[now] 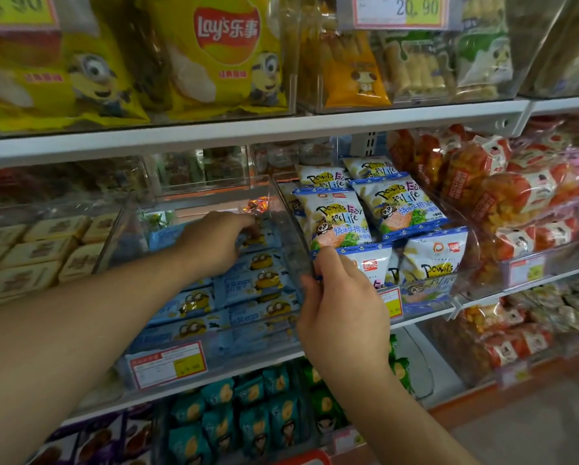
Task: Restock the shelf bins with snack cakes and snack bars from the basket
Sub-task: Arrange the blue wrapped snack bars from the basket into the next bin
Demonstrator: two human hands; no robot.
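Blue snack cakes (248, 290) stacked flat in clear bin (283, 209)

Two hands (214, 243) show. Two big yellow chip bags (227, 55) stand on the top shelf. Six white snack bags (338, 219) lie in one clear bin, roughly eight blue snack cakes (264, 280) in the next, and about nine tan square packets (39, 253) at the left edge.
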